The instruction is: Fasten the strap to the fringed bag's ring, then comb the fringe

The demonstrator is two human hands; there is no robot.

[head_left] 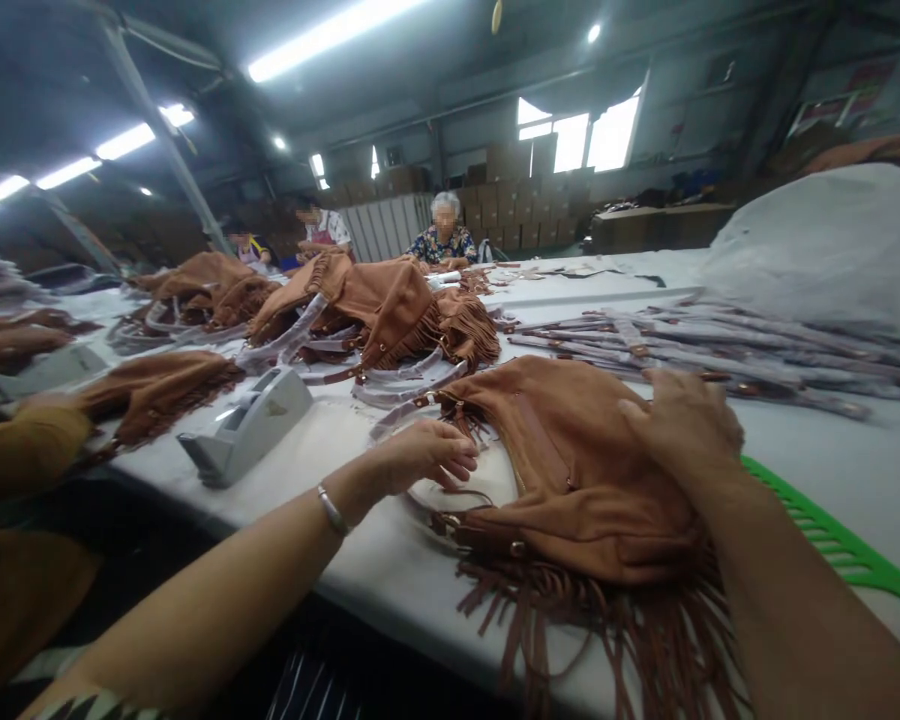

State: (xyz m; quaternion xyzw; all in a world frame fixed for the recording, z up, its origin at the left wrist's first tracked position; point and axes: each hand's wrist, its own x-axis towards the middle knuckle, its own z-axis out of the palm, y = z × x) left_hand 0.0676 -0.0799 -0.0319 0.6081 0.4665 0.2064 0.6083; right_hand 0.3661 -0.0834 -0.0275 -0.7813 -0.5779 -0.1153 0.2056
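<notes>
A brown suede fringed bag [570, 470] lies on the white table [345, 540] in front of me, its fringe hanging over the near edge. My left hand [427, 455] rests at the bag's left side by its wrapped strap, fingers curled down on the strap area. My right hand [682, 420] lies flat on top of the bag's far right part, fingers stretched out and pressing the suede. A silver bangle sits on my left wrist.
A grey tape dispenser [247, 425] stands left of the bag. More brown fringed bags [375, 310] are piled behind. Wrapped straps [720, 350] lie at right, a green plastic comb-like piece [832, 540] near the edge. Other people sit at the far end and left.
</notes>
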